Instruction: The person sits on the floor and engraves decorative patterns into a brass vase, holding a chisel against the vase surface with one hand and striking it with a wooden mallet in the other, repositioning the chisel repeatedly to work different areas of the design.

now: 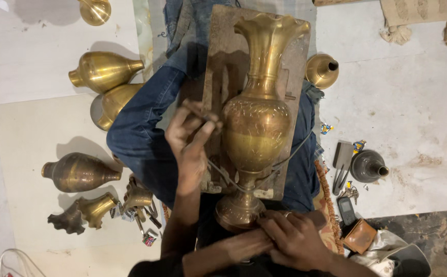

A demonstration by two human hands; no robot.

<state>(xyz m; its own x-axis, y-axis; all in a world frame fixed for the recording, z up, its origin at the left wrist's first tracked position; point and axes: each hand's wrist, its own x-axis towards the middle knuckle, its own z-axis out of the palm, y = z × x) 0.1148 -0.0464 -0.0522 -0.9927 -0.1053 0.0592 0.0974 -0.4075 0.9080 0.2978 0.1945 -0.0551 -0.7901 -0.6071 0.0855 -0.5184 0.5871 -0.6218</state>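
A tall brass vase (257, 123) with a fluted mouth lies on a wooden board (223, 56) across my lap. Its engraved belly faces up and its foot points toward me. My left hand (187, 146) pinches a thin metal tool (202, 114) whose tip rests against the left side of the vase's belly. My right hand (295, 238) is closed over the edge of the vase's round foot (236, 210), close to my body. A thin wire (290, 154) loops around the vase's stem and over the board.
Several brass vase bodies lie on the floor at left (105, 69) (79, 172), with flared brass parts (95, 208) and small tools beside them. At right sit a brass cone (322, 70), a dark metal piece (368, 165), a phone (345, 210) and a brown wallet (359, 236).
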